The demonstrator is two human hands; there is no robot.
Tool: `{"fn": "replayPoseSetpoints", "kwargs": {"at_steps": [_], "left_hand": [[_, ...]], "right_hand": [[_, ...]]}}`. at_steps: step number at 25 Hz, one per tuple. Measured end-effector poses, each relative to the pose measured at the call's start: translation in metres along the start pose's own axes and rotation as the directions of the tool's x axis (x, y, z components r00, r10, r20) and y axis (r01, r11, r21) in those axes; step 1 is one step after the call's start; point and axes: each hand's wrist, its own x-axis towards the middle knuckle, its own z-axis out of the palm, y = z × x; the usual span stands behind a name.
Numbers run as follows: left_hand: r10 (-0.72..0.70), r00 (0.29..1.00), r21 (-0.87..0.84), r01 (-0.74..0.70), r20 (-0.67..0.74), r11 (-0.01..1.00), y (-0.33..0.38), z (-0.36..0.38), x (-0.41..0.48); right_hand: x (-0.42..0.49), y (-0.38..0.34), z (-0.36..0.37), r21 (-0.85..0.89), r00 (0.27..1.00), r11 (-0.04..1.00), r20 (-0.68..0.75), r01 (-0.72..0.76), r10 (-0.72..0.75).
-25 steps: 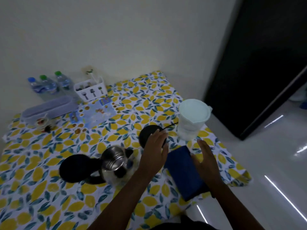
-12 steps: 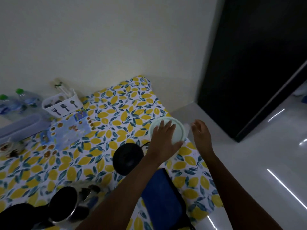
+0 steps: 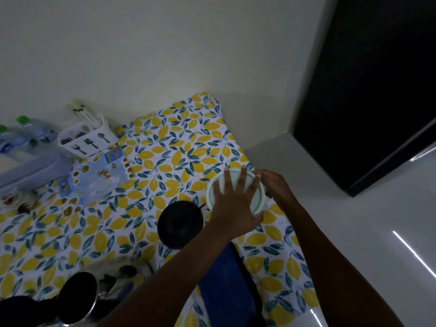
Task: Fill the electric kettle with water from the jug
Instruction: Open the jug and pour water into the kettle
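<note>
The jug stands near the table's right edge, capped by a pale round lid [image 3: 259,199]. My left hand [image 3: 233,204] lies flat on that lid, fingers spread and thumb hooked over its near rim. My right hand [image 3: 276,185] curls against the jug's right side, which hides the handle. The steel electric kettle [image 3: 77,296] sits at the bottom left with its black lid [image 3: 18,310] swung open. Its round black base [image 3: 179,223] lies between the kettle and the jug.
A dark blue cloth [image 3: 226,291] lies under my left forearm. At the back left stand a white cutlery holder [image 3: 87,138], water bottles [image 3: 30,135] and a lidded box [image 3: 33,171]. The lemon-print tablecloth [image 3: 165,149] ends just right of the jug, above white floor [image 3: 354,232].
My left hand went from the kettle base to the top of the jug lid. My right hand came in from the blue cloth to the jug's side. The view shifted right.
</note>
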Motion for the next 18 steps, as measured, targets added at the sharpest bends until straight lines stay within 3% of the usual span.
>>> {"fn": "replayPoseSetpoints", "kwargs": {"at_steps": [6,10,15,18], "left_hand": [[0.023,1.000,0.142,-0.022,-0.007,0.990,0.008,0.001,-0.011],[0.027,1.000,0.149,-0.027,0.000,0.988,0.006,-0.001,-0.032],[0.111,0.994,0.143,-0.111,0.004,0.984,-0.009,-0.029,-0.068],[0.077,0.997,0.095,-0.078,0.010,0.992,-0.023,-0.049,-0.102]], "right_hand": [[-0.012,0.013,0.004,0.140,0.993,0.988,-0.088,-0.072,0.085],[-0.039,0.012,0.017,0.263,0.983,0.965,-0.171,-0.021,0.068],[-0.075,-0.004,0.042,0.272,0.982,0.961,-0.189,0.037,0.016],[-0.091,-0.022,0.065,0.226,0.986,0.973,-0.166,0.052,-0.014]]}}
